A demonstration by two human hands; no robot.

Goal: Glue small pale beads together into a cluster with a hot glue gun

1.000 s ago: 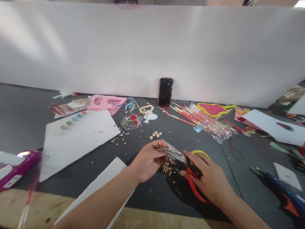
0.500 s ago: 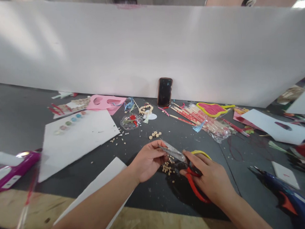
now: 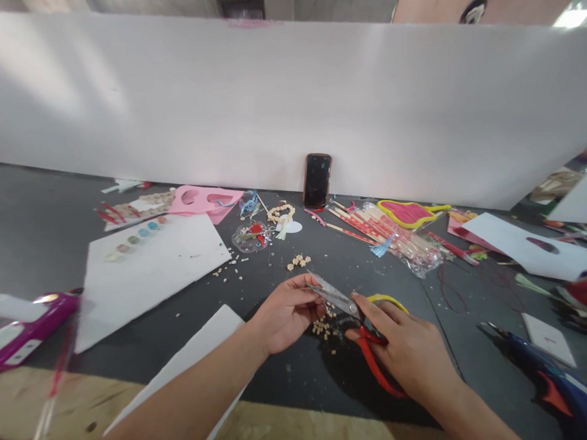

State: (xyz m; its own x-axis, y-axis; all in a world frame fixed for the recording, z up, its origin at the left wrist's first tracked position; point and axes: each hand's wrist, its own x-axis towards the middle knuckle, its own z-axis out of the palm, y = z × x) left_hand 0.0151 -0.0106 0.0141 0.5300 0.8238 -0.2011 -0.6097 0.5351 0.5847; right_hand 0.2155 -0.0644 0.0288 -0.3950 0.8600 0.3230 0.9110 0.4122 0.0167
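Right hand (image 3: 407, 345) grips scissors (image 3: 345, 304) near the middle | left hand (image 3: 286, 315) pinched, can't tell on what | few bumpy clumps (image 3: 299, 262) farther off look done | tiny loose bits (image 3: 321, 328) nearer, maybe not yet

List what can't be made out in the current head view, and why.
All in the head view:
Whatever the left hand may pinch: hidden by its own fingers and the blades of the scissors.
Part of the scissors' handles: covered by the right hand.
One end of the purple device: cut off by the left edge.
Rear of the blue tool: cut off at the right edge.
Mark on the white square: too small and blurred.
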